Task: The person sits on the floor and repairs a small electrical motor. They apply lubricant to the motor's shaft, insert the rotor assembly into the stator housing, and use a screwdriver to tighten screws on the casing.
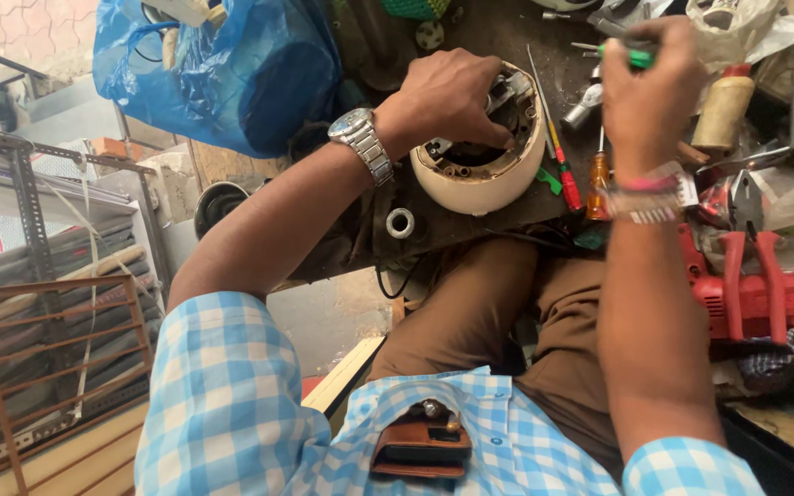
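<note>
A round cream-coloured housing (pixel 480 179) with metal parts inside sits at the near edge of a dark workbench (pixel 498 37). My left hand (pixel 448 96) rests over its top, fingers pressed on the inner parts; a metal watch is on that wrist. My right hand (pixel 645 87) is closed around a green-handled tool (pixel 638 57), held above the bench to the right of the housing. A red-handled screwdriver (pixel 564 170) and an amber-handled one (pixel 598 174) lie between the housing and my right wrist.
A red power tool (pixel 755 294) lies at the right. A blue plastic bag (pixel 232 64) bulges at the upper left. A small bottle (pixel 723 110), pliers and scattered tools crowd the bench's right side. A white ring (pixel 400 222) sits by the housing. Metal racks (pixel 48 303) stand at left.
</note>
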